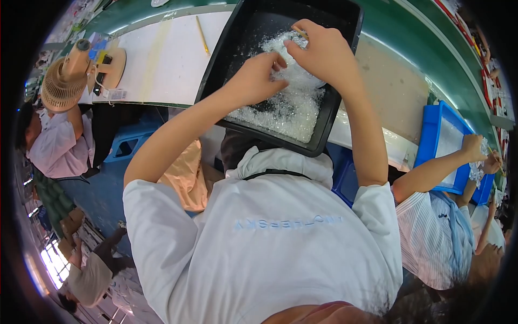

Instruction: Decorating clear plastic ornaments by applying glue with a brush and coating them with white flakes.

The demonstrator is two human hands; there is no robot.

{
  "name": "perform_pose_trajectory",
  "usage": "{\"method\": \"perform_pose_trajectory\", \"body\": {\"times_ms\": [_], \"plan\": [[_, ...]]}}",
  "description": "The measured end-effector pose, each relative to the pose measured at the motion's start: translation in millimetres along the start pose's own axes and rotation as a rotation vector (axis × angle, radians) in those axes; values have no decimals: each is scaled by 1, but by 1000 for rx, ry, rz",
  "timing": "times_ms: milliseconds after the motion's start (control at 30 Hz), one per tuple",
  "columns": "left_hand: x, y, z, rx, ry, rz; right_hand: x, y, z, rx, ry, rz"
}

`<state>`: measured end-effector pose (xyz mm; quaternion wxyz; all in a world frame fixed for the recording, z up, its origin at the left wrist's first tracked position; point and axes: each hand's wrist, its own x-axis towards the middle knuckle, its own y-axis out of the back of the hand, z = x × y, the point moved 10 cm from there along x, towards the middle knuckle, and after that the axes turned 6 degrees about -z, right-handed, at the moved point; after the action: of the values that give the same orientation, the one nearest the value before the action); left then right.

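Observation:
A black rectangular tray (pixel 337 19) holds a heap of small clear, glittering pieces (pixel 297 110); their exact kind is too fine to tell. My left hand (pixel 263 78) hovers at the left side of the heap, thumb and fingers apart, with nothing visible between them. On the right, my right hand (pixel 324 51) bends over the far part of the heap. A thin yellowish stick (pixel 300 32) shows between its thumb and fingers; the rest of it is hidden by the hand.
Left of the tray, a pencil-like yellow stick (pixel 202 35) lies on the white tabletop (pixel 167 59). A beige fan (pixel 67 81) stands at the table's left end. At right, another person's hands (pixel 475 148) work over a blue tray (pixel 429 135). More people sit at left.

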<state>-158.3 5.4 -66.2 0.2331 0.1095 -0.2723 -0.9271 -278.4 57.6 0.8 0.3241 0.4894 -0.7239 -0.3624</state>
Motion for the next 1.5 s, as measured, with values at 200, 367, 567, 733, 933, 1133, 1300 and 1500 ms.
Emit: {"method": "perform_pose_trajectory", "body": {"times_ms": [200, 367, 567, 733, 933, 1133, 1300, 1500], "plan": [[5, 11, -10, 454, 89, -200, 6, -2, 6, -22, 157, 14], [-7, 54, 0, -2, 11, 68, -7, 32, 53, 328, -218, 101], [0, 32, -4, -567, 97, -40, -31, 23, 74, 903, -349, 174], [12, 16, -3, -754, 101, -169, -41, 5, 64, 1188, -399, 163], [13, 56, 26, -731, -143, -17, -54, -17, 55, 1470, -403, 58], [10, 72, 23, -630, -372, 56, -68, -37, 38, 1669, -460, 31], [9, 80, 42, -659, -421, 63, -78, -53, 32, 1857, -523, 5], [5, 65, 45, -580, -308, -112, -81, -64, 32, 1890, -424, -65]]}}
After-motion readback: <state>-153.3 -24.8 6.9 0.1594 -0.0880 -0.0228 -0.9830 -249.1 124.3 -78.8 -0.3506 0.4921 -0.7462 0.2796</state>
